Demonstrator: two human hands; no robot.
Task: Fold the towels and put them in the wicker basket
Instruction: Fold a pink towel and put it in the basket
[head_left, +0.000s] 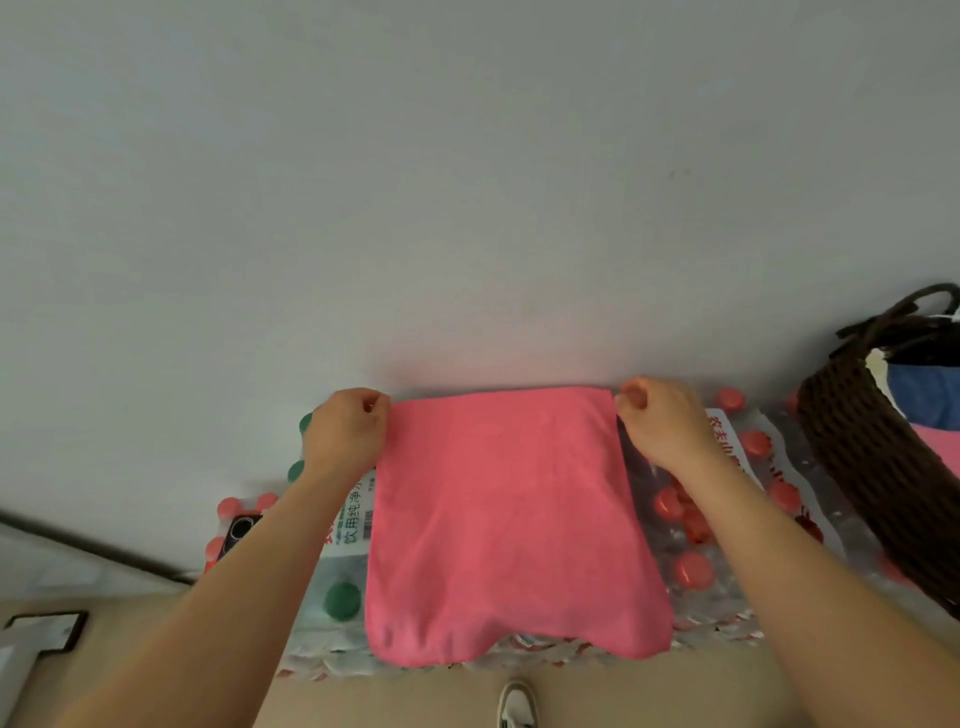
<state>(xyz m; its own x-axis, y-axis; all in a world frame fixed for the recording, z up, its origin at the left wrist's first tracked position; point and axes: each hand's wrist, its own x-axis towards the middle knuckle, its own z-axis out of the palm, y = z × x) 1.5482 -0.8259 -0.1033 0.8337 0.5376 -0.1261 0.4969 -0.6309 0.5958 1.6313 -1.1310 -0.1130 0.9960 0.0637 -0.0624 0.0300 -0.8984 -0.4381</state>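
Your left hand (347, 429) pinches the far left corner of the pink towel (511, 525), fingers curled shut on the cloth. Your right hand (662, 423) pinches the far right corner the same way. The towel lies spread flat over shrink-wrapped bottle packs (722, 525), its near edge hanging over their front toward you at 6 o'clock. The basket (862, 457) stands at 3 o'clock on the packs, apart from the towel, with blue and pink cloth inside. A phone (238, 532) lies at 9 o'clock, under your left forearm. One shoe (516, 704) shows at 6 o'clock.
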